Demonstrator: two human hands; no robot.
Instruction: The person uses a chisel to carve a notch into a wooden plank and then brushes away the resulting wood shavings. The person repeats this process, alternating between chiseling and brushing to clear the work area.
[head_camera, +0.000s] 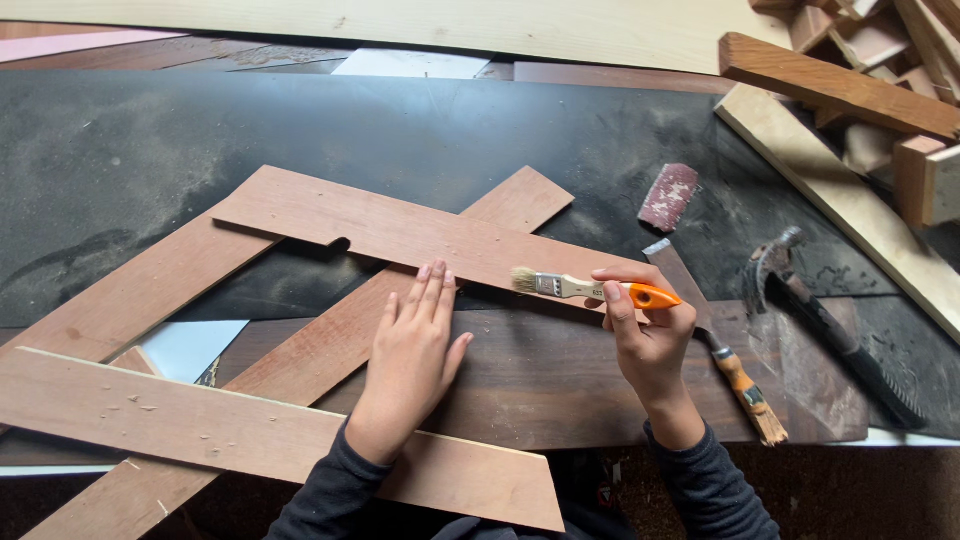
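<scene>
My right hand (650, 335) grips a small paintbrush (590, 289) by its orange handle, bristles pointing left and touching the edge of a reddish wooden plank (400, 228). My left hand (412, 355) lies flat, fingers together, on a second long plank (300, 370) that crosses under the first. Its fingertips reach the lower edge of the upper plank. A third plank (240, 430) lies across the near side, just under my left wrist. Dark sleeves cover both forearms.
A dusty black sheet (200, 140) covers the bench. To the right lie a chisel (720, 350) with an orange handle, a hammer (830, 320) and a folded red sandpaper piece (668, 196). Scrap wood blocks (860, 70) pile up at the top right.
</scene>
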